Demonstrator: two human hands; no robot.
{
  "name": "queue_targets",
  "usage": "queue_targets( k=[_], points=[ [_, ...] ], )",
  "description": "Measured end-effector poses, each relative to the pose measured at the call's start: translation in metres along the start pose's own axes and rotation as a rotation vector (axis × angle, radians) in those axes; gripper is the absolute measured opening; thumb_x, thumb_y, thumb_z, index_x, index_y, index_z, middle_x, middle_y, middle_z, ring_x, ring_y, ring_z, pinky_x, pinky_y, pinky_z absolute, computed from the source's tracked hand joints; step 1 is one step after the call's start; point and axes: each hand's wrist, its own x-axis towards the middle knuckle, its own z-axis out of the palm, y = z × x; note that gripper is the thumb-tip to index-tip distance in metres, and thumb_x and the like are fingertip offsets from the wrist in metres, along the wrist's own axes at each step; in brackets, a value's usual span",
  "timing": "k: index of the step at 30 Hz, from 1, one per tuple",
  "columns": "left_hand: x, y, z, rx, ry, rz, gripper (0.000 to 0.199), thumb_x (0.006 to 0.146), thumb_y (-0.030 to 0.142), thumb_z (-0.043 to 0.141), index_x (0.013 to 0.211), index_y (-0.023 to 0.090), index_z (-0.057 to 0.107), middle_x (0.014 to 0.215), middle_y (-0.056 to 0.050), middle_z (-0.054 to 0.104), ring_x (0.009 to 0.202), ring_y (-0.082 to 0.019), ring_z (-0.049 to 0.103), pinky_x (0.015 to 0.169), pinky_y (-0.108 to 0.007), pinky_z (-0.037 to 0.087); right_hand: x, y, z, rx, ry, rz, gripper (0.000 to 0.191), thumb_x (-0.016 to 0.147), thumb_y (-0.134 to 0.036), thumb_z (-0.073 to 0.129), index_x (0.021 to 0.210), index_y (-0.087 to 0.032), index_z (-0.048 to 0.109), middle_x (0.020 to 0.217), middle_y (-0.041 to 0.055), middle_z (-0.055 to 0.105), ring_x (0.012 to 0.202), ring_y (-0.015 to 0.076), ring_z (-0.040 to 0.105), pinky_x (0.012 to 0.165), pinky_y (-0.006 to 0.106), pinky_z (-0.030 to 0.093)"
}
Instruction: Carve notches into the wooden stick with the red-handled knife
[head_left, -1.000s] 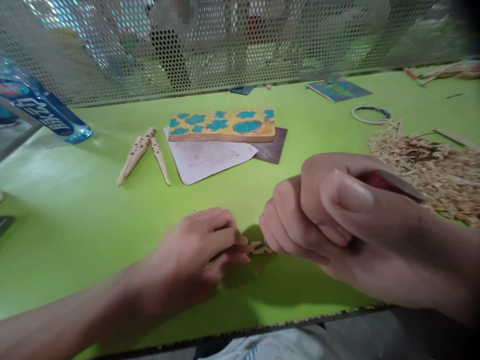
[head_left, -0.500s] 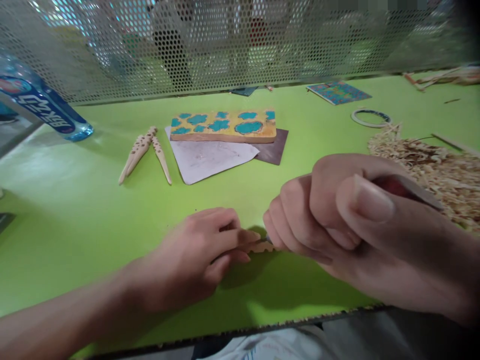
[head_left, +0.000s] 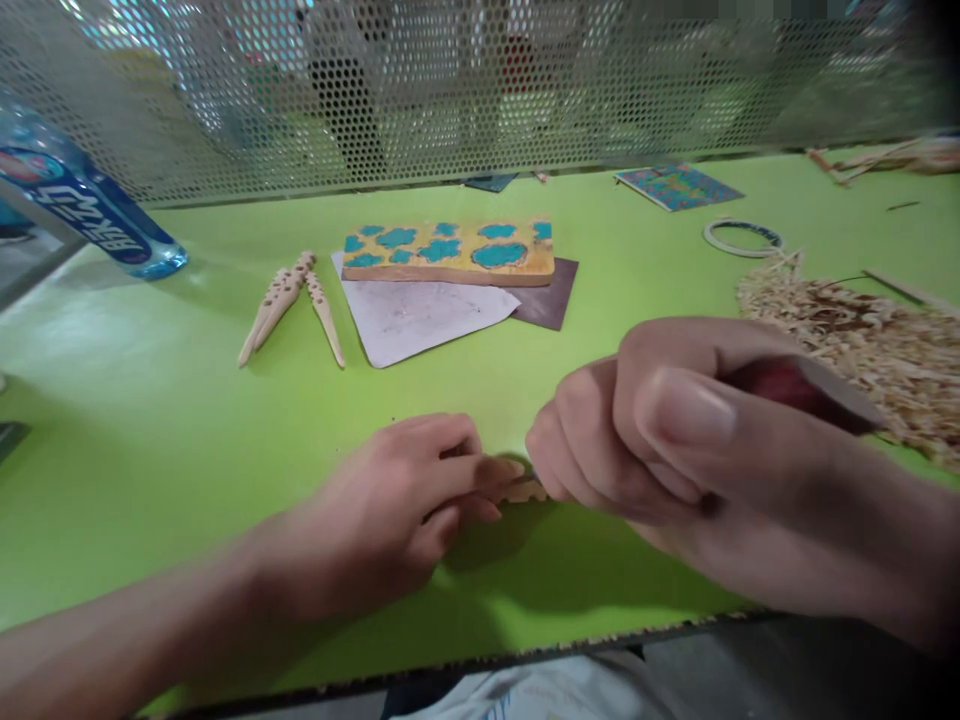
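With our left hand (head_left: 382, 510), fingers closed and pressed down, we pin a small pale carved piece (head_left: 529, 492) on the green table (head_left: 195, 440) near its front edge, while our right hand (head_left: 660, 440) is shut in a fist around a red-handled tool (head_left: 784, 388), its thin metal part at the piece. We see big white lettering on the blue label of the bottle (head_left: 97, 215) at far left, too slanted and blurred to read surely, and blue marks on the pale cloth (head_left: 525, 690) below us, too cut off to make out.
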Motion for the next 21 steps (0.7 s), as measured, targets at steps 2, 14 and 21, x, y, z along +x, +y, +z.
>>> queue_targets(
  k=[2,14,21],
  points=[
    [0.0,-0.001,0.001,-0.058,-0.018,-0.036,0.015,0.095,0.02,0.058,0.093,0.019,0.072,0.089,-0.003,0.067,0.081,-0.017,0.058,0.072,-0.03,0.045,0.005,-0.002,0.004,0.032,0.028,0.041,0.072,0.09,-0.048,0.068,0.037,-0.022,0.028,0.033,-0.0038,0.03,0.035,0.009,0.028,0.036,0.03,0.025],
    [0.004,0.001,0.004,-0.204,0.026,-0.206,0.006,0.085,0.018,0.069,0.082,0.022,0.07,0.083,0.003,0.069,0.08,-0.015,0.058,0.075,-0.028,0.043,0.018,0.012,0.002,0.225,0.026,-0.021,0.056,0.077,-0.027,0.077,0.04,-0.022,0.037,0.035,-0.0073,0.034,0.032,0.0078,0.031,0.035,0.027,0.027],
    [0.006,0.002,0.002,-0.217,0.006,-0.236,0.008,0.084,0.019,0.064,0.08,0.021,0.071,0.084,0.0,0.071,0.078,-0.016,0.058,0.074,-0.03,0.043,0.004,0.002,0.006,0.117,-0.032,-0.006,0.062,0.077,-0.039,0.079,0.037,-0.022,0.034,0.037,-0.0045,0.036,0.035,0.0096,0.032,0.035,0.03,0.029]
  ],
)
